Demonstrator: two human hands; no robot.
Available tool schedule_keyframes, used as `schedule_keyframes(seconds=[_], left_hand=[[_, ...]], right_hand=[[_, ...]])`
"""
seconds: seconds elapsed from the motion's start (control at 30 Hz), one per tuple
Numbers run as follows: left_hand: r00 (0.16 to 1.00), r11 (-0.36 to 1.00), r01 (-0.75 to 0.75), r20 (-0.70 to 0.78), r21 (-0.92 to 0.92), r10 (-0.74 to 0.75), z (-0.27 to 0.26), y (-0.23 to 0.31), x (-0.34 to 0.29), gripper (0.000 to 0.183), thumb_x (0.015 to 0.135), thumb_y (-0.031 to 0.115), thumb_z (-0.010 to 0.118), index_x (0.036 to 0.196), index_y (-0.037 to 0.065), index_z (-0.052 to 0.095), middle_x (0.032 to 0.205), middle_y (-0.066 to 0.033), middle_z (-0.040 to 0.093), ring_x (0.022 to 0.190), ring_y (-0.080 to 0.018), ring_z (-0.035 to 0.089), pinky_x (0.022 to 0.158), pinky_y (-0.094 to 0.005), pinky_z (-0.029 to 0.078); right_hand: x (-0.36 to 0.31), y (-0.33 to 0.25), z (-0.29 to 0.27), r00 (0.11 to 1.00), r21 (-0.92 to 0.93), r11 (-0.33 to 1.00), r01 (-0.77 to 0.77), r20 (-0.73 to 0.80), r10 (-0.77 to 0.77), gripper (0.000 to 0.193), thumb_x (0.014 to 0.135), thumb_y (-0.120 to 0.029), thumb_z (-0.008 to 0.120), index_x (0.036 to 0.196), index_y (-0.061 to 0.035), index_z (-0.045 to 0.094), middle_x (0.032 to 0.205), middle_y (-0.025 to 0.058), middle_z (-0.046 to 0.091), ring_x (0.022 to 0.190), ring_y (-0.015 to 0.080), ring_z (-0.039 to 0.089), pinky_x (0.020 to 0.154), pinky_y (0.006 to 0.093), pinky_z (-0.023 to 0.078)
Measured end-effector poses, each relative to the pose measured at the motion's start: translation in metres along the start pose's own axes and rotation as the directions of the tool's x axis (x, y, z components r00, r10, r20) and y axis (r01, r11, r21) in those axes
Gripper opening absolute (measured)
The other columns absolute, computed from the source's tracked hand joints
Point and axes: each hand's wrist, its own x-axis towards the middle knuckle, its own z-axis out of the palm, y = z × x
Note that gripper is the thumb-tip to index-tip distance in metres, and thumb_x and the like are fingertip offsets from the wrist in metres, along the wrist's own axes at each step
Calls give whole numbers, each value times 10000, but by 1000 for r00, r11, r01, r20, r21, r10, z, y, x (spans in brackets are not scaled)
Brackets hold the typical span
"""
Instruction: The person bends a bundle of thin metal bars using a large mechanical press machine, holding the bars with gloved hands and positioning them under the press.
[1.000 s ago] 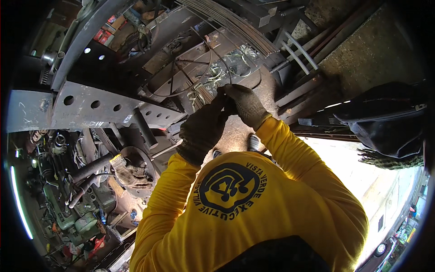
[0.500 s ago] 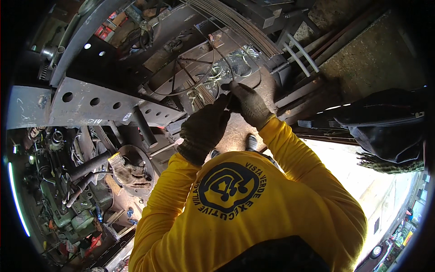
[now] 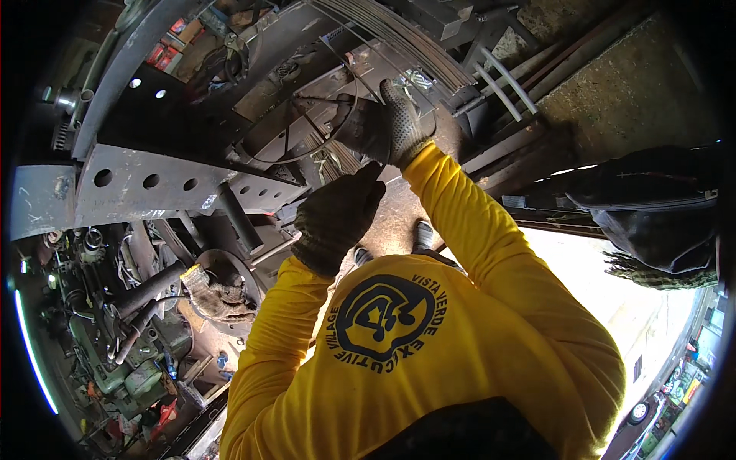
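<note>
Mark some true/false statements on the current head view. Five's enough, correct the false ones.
1. The left hand and right hand are both gloved. True.
2. The sleeves are blue. False: they are yellow.
3. The right hand sits higher in the picture than the left hand. True.
4. The steel beam with round holes is to the right of both hands. False: it is to their left.
5. A loose work glove lies to the left of the left hand. True.
6. The bundle of thin rods shows below the hands in the picture. False: it shows above them.
</note>
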Motion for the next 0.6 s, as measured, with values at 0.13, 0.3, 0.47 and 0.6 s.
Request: schedule_keyframes(seconds=[0.13, 0.3, 0.47, 0.6], left_hand=[[999, 1000, -1, 41, -30, 3, -13, -9, -2, 309, 974, 276, 643, 1245, 134, 690, 1013, -75, 747, 830, -245, 716, 717, -369, 576], [977, 931, -212, 57, 297, 205, -35, -72, -13, 311, 969, 263, 621, 1260, 167, 677, 888, -24, 706, 818, -194, 681, 686, -362, 552], [984, 949, -177, 69, 261, 165, -34, -51, -2, 250, 946, 235, 663, 1175, 149, 710, 898, -23, 716, 812, -192, 690, 695, -358, 561], [996, 976, -75, -23, 203, 81, -22, -36, 5, 235, 944, 263, 680, 1150, 156, 719, 925, -33, 731, 809, -207, 708, 699, -348, 573]], right_hand=[[6, 13, 8, 995, -51, 994, 101, 16, -101, 765, 992, -669, 417, 1284, 18, 585, 1113, 200, 680, 950, 364, 652, 910, 463, 513], [66, 24, -51, 808, 3, 989, 151, 576, -125, 660, 1034, -585, 329, 1360, -73, 590, 1291, 145, 648, 1154, 306, 607, 1033, 439, 411], [88, 29, -101, 832, -831, 426, 358, 77, -549, 580, 1053, -520, 313, 1387, -135, 589, 1430, 116, 589, 1248, 304, 578, 1078, 446, 371], [61, 9, -35, 944, -886, 436, 158, 6, -329, 648, 1051, -601, 249, 1470, -166, 484, 1460, 167, 549, 1245, 333, 563, 1058, 503, 398]])
